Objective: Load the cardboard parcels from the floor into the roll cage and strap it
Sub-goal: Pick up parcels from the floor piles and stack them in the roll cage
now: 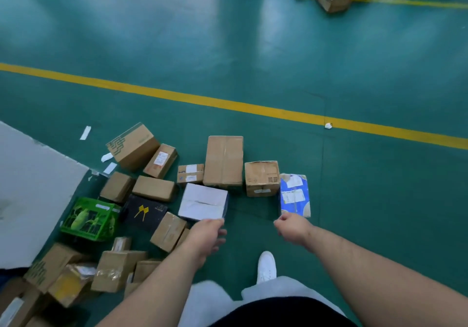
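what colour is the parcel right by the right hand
The parcel is blue with white labels on it; the head view shows it.
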Motion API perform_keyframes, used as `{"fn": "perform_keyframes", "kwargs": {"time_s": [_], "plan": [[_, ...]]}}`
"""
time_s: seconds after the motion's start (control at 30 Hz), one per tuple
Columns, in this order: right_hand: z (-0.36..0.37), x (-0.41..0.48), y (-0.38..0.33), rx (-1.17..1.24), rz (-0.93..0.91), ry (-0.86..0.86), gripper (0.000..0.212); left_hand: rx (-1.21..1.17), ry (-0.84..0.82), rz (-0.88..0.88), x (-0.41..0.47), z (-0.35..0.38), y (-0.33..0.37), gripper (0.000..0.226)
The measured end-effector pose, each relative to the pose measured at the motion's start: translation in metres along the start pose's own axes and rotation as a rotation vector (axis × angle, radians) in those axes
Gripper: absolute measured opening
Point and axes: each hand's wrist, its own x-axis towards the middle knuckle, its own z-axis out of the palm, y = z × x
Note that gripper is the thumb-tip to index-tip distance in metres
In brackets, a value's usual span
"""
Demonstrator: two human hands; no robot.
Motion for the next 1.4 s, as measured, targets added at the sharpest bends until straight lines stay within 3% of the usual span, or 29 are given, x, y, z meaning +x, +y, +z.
{"fn": "perform_keyframes", "kwargs": {"time_s": [0.23, 0.5, 0.73, 0.87, 1.03, 1.2, 1.4], "plan": [[-0.020, 0.049, -0.058, -0.104, 0.005, -0.095, 0.022, -0.086, 0.053, -0.065, 0.014, -0.021, 0.041, 0.026], [-0.002, 0.099, -0.149, -0.328, -0.127, -0.262, 0.023, -0.257, 0.168, -0.219, 0.084, -0.071, 0.078, 0.019], [-0.039, 0.161, -0.242, -0.495, -0.080, -0.202, 0.024, -0.191, 0.084, -0.193, 0.148, -0.127, 0.171, 0.021], [-0.040, 0.199, -0.301, -0.406, -0.070, -0.125, 0.024, -0.150, 0.072, -0.136, 0.175, -0.173, 0.215, 0.024], [-0.015, 0.223, -0.375, -0.406, -0.135, -0.207, 0.023, -0.290, 0.234, -0.135, 0.200, -0.230, 0.253, 0.012], [0.014, 0.241, -0.456, -0.465, -0.215, -0.350, 0.025, -0.410, 0.237, -0.203, 0.204, -0.266, 0.267, 0.026], [0.043, 0.305, -0.572, -0.757, -0.317, -0.468, 0.020, -0.629, 0.400, -0.292, 0.241, -0.311, 0.276, 0.012]]}}
